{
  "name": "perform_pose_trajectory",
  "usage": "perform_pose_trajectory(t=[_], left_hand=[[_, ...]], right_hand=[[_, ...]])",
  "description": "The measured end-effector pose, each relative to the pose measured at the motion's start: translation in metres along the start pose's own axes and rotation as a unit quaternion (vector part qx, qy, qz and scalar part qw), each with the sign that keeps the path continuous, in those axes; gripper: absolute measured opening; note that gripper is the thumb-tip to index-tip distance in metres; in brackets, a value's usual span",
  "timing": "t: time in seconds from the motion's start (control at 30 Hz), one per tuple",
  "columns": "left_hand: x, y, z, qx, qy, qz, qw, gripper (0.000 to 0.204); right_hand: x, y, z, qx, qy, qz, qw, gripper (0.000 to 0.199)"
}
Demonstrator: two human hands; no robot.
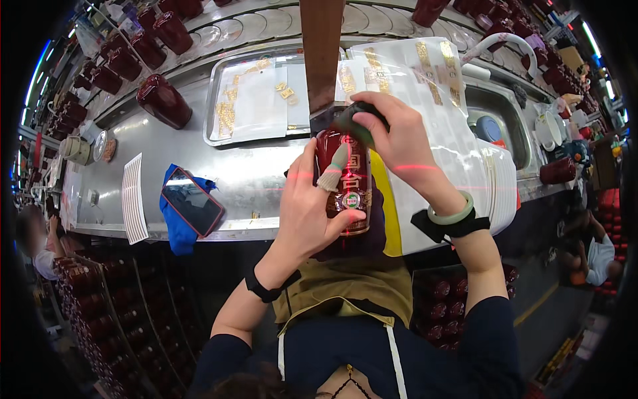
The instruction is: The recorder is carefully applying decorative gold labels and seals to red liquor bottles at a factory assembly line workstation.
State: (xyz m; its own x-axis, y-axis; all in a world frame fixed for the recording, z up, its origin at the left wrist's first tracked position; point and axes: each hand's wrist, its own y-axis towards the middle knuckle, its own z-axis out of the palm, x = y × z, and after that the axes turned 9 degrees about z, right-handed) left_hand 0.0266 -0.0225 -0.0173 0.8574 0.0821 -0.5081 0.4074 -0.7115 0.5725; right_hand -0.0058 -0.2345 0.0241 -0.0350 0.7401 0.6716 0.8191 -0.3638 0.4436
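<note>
A dark red glossy bottle (359,183) with gold lettering and a round emblem lies in front of me. My left hand (302,206) is wrapped along its left side, thumb across its lower part. At the bottle's upper end, my right hand (392,130) is closed on a black rounded object (362,123) whose kind I cannot make out. A short brush (332,171) with pale bristles and a greenish handle slants over the bottle's front; its upper end runs toward the black object. Thin red light lines cross the bottle and both hands.
A metal tray (211,133) with gold labels on pale sheets lies beyond. Left are a phone (194,203) on a blue cloth (178,236), a striped strip (133,199) and another red bottle (163,101). Right are a label sheet (412,60) and a sink (525,143). A brown post (321,53) rises ahead.
</note>
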Motion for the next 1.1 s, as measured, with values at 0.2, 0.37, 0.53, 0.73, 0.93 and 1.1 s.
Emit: perform_pose_trajectory(t=[0.2, 0.37, 0.53, 0.73, 0.93, 1.1], left_hand=[[0.004, 0.004, -0.003, 0.015, 0.051, 0.004, 0.999, 0.086], [0.003, 0.023, -0.010, 0.030, 0.059, 0.010, 0.998, 0.084], [-0.008, 0.050, -0.019, 0.113, 0.134, -0.014, 0.984, 0.075], [0.020, 0.009, -0.019, 0.005, -0.120, -0.072, 0.990, 0.057], [0.014, -0.039, -0.006, -0.072, -0.282, -0.153, 0.945, 0.083], [0.001, -0.039, -0.010, -0.076, -0.319, -0.186, 0.926, 0.074]], right_hand=[[0.002, 0.000, 0.000, -0.001, 0.078, 0.056, 0.995, 0.021], [-0.015, 0.006, -0.005, -0.051, -0.025, 0.048, 0.997, 0.021], [-0.004, -0.002, -0.014, -0.046, 0.037, 0.103, 0.993, 0.020], [0.007, -0.032, -0.020, -0.016, -0.043, -0.139, 0.989, 0.019], [0.023, -0.105, -0.014, 0.110, -0.010, -0.354, 0.929, 0.030], [0.022, -0.091, -0.027, 0.015, -0.064, -0.222, 0.973, 0.028]])
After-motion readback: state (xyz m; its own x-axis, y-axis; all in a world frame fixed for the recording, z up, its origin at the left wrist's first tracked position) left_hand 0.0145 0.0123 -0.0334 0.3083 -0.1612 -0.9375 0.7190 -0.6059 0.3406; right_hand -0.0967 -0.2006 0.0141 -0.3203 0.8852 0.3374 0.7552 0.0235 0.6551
